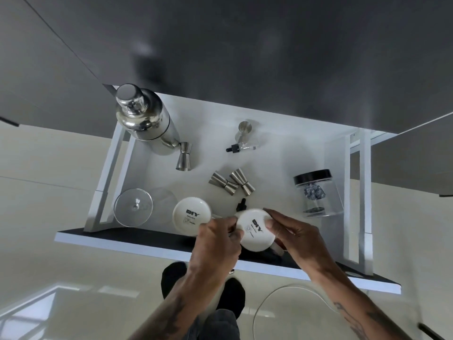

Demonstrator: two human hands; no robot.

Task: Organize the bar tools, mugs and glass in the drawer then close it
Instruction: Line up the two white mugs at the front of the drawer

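A white drawer (pixel 335 153) stands pulled open below me. Both my hands grip one upturned white mug (pixel 256 229) near the drawer's front edge: my left hand (pixel 218 244) on its left side, my right hand (pixel 296 234) on its right. A second upturned white mug (pixel 191 214) stands just to the left. An inverted stemmed glass (pixel 133 207) sits at the front left. A steel shaker (pixel 144 119) stands at the back left, with a jigger (pixel 184 157) beside it. Two jiggers (pixel 231 184) lie in the middle.
A clear jar with a black lid (pixel 316 192) stands at the drawer's right. A small dropper bottle (pixel 241 147) and a steel cup (pixel 245 128) lie at the back. Another dropper (pixel 241 204) peeks out behind the held mug. My feet (pixel 230 295) and a white cable (pixel 282 290) are on the floor.
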